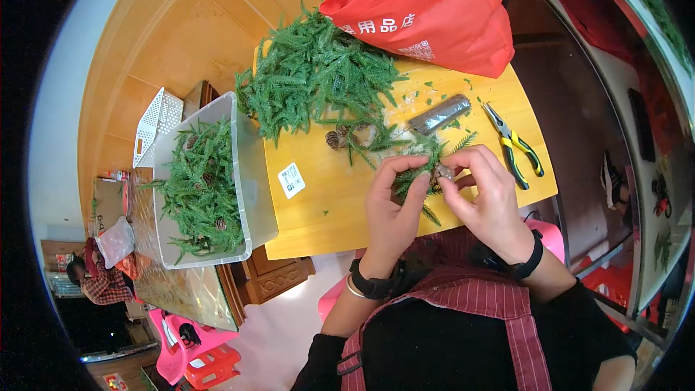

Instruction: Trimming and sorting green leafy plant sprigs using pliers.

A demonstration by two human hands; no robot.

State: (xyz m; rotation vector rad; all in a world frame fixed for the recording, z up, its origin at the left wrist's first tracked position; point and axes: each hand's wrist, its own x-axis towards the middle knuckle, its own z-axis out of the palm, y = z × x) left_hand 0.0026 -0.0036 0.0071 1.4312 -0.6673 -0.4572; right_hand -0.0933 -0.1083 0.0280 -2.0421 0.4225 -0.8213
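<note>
Above the front edge of the yellow table (304, 228), my left hand (394, 206) pinches a green artificial pine sprig (430, 150) between thumb and fingers. My right hand (489, 199) is closed beside it, thumb and fingertips meeting at a small brownish-grey piece against the sprig; its kind is hard to make out. Just beyond lie another sprig and small pine cones (332, 140). A brown bundle in clear wrapping (440, 114) rests behind my hands. Pliers with yellow-and-black handles (515, 146) lie to the right, jaws pointing away.
A heap of green pine sprigs (311, 76) covers the table's far left. Behind it stands a red bag (449, 22) holding pine cones. At left, a clear plastic bin (245, 174) contains sprigs with cones. A white label (292, 180) lies nearby. Another person (105, 282) is farther left.
</note>
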